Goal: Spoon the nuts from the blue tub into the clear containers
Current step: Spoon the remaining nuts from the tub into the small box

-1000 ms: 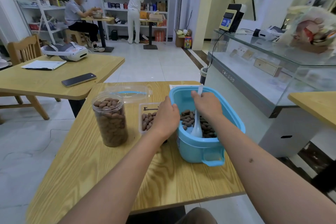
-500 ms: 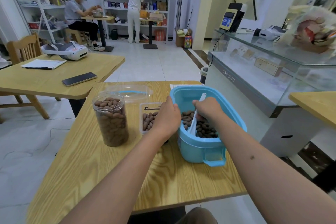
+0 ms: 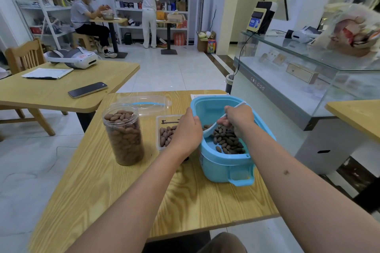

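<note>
The blue tub [image 3: 224,167] stands at the right of the wooden table [image 3: 127,197], with dark nuts [image 3: 226,140] heaped in its near half. My right hand [image 3: 238,118] is inside the tub, gripping a white spoon [image 3: 212,128] whose bowl lies low at the tub's left wall. My left hand [image 3: 188,130] grips the tub's left rim. A small square clear container [image 3: 162,129], partly filled with nuts, sits just left of the tub, half hidden by my left hand. A tall clear jar [image 3: 124,133] stands full further left.
A clear lid with a blue band [image 3: 144,104] lies behind the jar. A sheet of paper [image 3: 205,95] sits at the table's far edge. A second table [image 3: 61,96] at left holds a phone [image 3: 87,90]. A glass counter [image 3: 298,80] stands at right.
My right hand has tipped the spoon from upright to slanted and swept its bowl left through the nuts to the tub's left wall. My left hand has stayed on the rim.
</note>
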